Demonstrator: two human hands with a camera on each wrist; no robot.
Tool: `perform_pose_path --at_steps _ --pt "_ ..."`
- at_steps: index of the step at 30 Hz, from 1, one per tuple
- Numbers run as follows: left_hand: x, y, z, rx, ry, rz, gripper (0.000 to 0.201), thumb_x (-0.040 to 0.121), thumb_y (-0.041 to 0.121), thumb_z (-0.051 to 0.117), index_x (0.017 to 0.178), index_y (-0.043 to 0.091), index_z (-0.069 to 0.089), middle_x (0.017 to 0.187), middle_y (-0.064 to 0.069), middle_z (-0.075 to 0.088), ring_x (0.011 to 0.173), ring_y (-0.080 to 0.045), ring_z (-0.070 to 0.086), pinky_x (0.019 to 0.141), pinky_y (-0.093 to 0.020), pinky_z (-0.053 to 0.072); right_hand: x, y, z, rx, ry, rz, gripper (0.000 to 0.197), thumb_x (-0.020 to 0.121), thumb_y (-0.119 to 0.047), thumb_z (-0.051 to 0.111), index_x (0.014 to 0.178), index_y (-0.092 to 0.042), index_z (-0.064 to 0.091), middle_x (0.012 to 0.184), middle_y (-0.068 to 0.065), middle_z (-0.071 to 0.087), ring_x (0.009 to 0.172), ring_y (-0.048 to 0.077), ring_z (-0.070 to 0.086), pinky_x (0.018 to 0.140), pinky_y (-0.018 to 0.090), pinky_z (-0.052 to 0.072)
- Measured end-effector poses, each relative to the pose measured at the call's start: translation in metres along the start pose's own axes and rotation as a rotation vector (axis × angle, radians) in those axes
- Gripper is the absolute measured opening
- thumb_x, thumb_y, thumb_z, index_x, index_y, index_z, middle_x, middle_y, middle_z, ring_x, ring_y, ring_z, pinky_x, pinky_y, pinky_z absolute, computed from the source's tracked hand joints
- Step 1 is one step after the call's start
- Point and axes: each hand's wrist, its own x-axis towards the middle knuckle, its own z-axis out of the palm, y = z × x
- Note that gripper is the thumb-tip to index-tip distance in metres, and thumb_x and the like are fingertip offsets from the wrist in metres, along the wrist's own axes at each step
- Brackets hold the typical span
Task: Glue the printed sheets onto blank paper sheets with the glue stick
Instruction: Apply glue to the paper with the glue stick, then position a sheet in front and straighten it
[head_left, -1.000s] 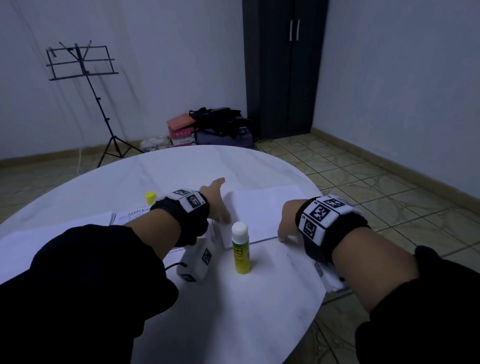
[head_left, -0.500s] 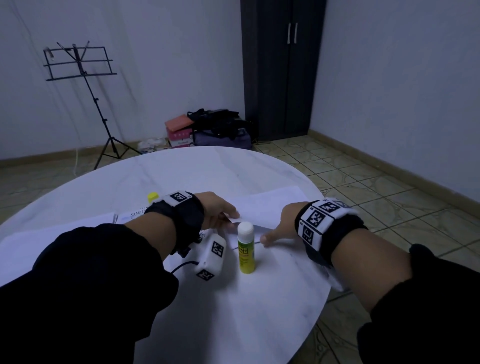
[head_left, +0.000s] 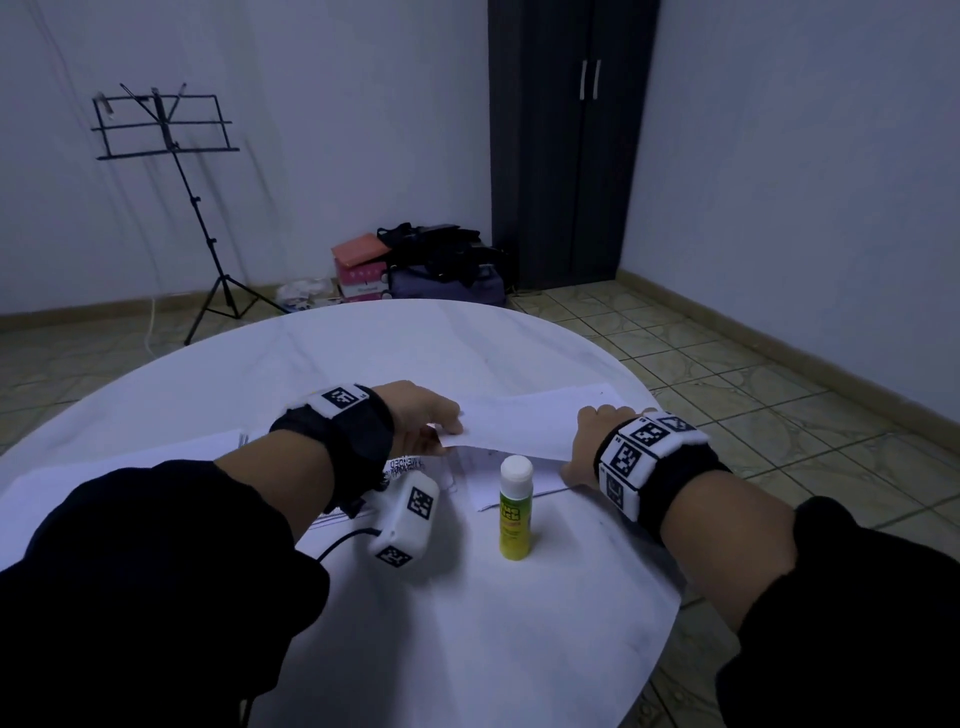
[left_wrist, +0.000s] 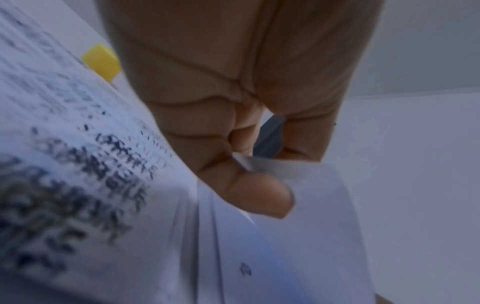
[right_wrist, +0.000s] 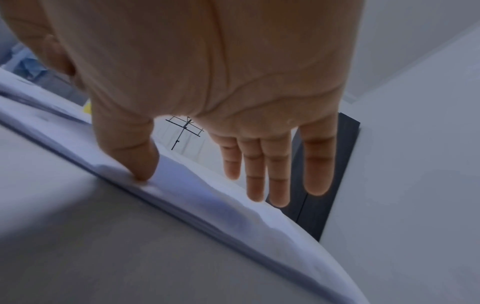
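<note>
From the head view, your left hand (head_left: 423, 415) has now lifted the blank sheet (head_left: 524, 423) off the pile; the glue stick (head_left: 515, 506) stands untouched on the table (head_left: 467, 623). At the left wrist, thumb and fingers (left_wrist: 259, 195) pinch its corner beside the printed sheets (left_wrist: 78, 164). At the right wrist, your right hand (right_wrist: 207, 92) is spread, thumb pressing the pile (right_wrist: 207, 197). Gluing can begin soon.

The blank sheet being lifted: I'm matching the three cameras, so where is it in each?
Head: blank sheet mid-table, between the left hand and the right hand.
Left wrist: lower right, pinched.
Right wrist: the white band crossing the picture, thumb on it.
Shared landmark: dark wardrobe.
</note>
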Motion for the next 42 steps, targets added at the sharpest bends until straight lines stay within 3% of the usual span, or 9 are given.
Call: perform_pose_path --at_steps 6,10,13,17,22,28,32,36,42 --pt "-0.031 -0.009 -0.033 -0.038 0.069 0.097 0.034 0.081 -0.015 0.063 0.109 0.004 0.060 0.091 -0.012 0.066 0.053 -0.012 0.066 0.045 -0.019 0.051 -0.026 0.008 -0.019 0.098 0.028 -0.032 0.066 0.069 -0.040 0.067 0.125 -0.018 0.040 0.125 0.006 0.041 0.117 0.026 0.043 0.093 0.041 0.041" --pt "-0.064 -0.023 -0.058 -0.051 0.096 0.092 0.035 0.080 -0.015 0.063 0.109 0.004 0.059 0.084 -0.013 0.066 0.050 -0.014 0.066 0.046 -0.021 0.053 -0.056 0.008 -0.038 0.274 -0.304 -0.046 0.105 0.064 -0.043 0.081 0.148 -0.023 0.021 0.148 0.003 0.033 0.131 0.024 0.039 0.103 0.036 0.038" --pt "-0.087 -0.036 -0.075 -0.014 0.120 0.071 0.037 0.080 -0.016 0.063 0.111 0.005 0.058 0.084 -0.013 0.065 0.049 -0.014 0.065 0.047 -0.022 0.054 -0.075 0.003 -0.039 0.485 -0.427 -0.127 0.096 0.070 -0.039 0.080 0.148 -0.026 0.025 0.145 0.000 0.039 0.126 0.020 0.044 0.090 0.027 0.041" --pt "-0.120 -0.059 -0.097 0.069 0.089 0.004 0.041 0.080 -0.017 0.062 0.115 0.005 0.059 0.097 -0.016 0.067 0.067 -0.021 0.067 0.050 -0.025 0.056 -0.094 -0.012 -0.037 0.767 -0.467 -0.117 0.069 0.079 -0.029 0.075 0.139 -0.027 0.041 0.086 0.000 0.051 0.073 0.011 0.049 0.053 0.021 0.036" --pt "-0.154 -0.088 -0.108 0.325 0.018 -0.103 0.043 0.078 -0.015 0.065 0.113 0.010 0.061 0.088 -0.011 0.065 0.064 -0.020 0.064 0.051 -0.027 0.057 -0.109 -0.021 -0.039 0.806 -0.440 -0.106 0.050 0.087 -0.033 0.065 0.133 -0.027 0.046 0.080 0.000 0.051 0.068 0.014 0.049 0.055 0.025 0.034" --pt "-0.172 -0.109 -0.108 0.693 0.003 -0.114 0.047 0.077 0.005 0.076 0.117 0.023 0.060 0.070 -0.002 0.060 0.049 -0.010 0.057 0.043 -0.021 0.048 -0.117 -0.035 -0.037 0.695 -0.320 -0.085 0.032 0.087 -0.039 0.060 0.113 -0.021 0.058 0.113 0.010 0.061 0.097 0.024 0.061 0.070 0.029 0.041" --pt "-0.180 -0.113 -0.106 1.108 0.056 -0.104 0.067 0.069 0.039 0.081 0.129 0.039 0.051 0.107 -0.002 0.058 0.080 -0.016 0.060 0.064 -0.022 0.051 -0.125 -0.058 -0.043 0.641 -0.207 -0.124 0.021 0.093 -0.030 0.047 0.093 -0.011 0.053 0.090 0.010 0.060 0.085 0.028 0.061 0.066 0.030 0.045" --pt "-0.184 -0.120 -0.105 1.357 0.073 -0.042 0.071 0.071 0.056 0.072 0.135 0.045 0.044 0.157 -0.006 0.005 0.134 -0.027 0.037 0.110 -0.034 0.033 -0.132 -0.086 -0.055 0.681 -0.161 -0.204 0.021 0.095 -0.032 0.046 0.099 -0.012 0.047 0.077 0.005 0.052 0.060 0.023 0.060 0.053 0.026 0.041" --pt "-0.182 -0.126 -0.099 1.395 0.005 0.031 0.066 0.072 0.059 0.067 0.132 0.046 0.044 0.131 0.007 0.054 0.124 -0.022 0.045 0.096 -0.030 0.039 -0.143 -0.138 -0.072 0.950 -0.049 -0.301 0.023 0.078 -0.027 0.073 0.087 -0.013 0.057 0.075 0.006 0.061 0.057 0.017 0.057 0.050 0.023 0.041"
